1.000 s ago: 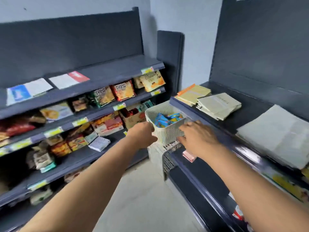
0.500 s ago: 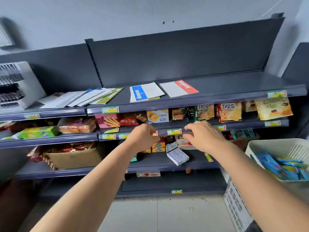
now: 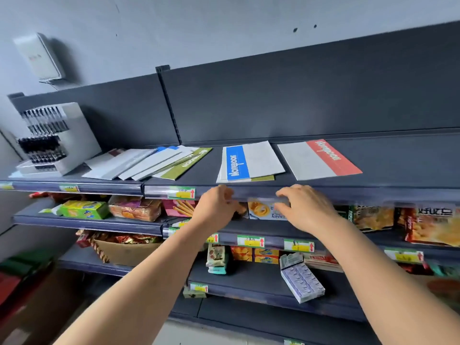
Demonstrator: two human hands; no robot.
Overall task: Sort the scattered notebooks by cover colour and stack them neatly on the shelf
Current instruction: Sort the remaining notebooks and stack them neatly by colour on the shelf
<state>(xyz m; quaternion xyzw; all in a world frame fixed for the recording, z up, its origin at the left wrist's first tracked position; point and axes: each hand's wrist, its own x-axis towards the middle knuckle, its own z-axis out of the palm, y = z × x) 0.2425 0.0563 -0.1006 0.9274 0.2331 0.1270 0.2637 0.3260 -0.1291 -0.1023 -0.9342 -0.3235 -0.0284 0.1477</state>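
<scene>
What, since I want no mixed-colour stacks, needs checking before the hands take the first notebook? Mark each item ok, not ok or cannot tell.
1. Hands free: the left hand and right hand hold nothing: ok.
2. The red notebook lies alone and flat: ok.
3. One colour under the blue notebook: not ok, a green edge shows beneath.
4. The fanned pile sorted: not ok, blue and green covers are mixed.
5. Bare top shelf right of the red notebook: ok.
6. Colours of the pile's covered notebooks: cannot tell.

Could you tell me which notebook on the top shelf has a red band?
The red notebook, rightmost and lying alone; the blue notebook sits left of it, the green notebook farther left.
</scene>
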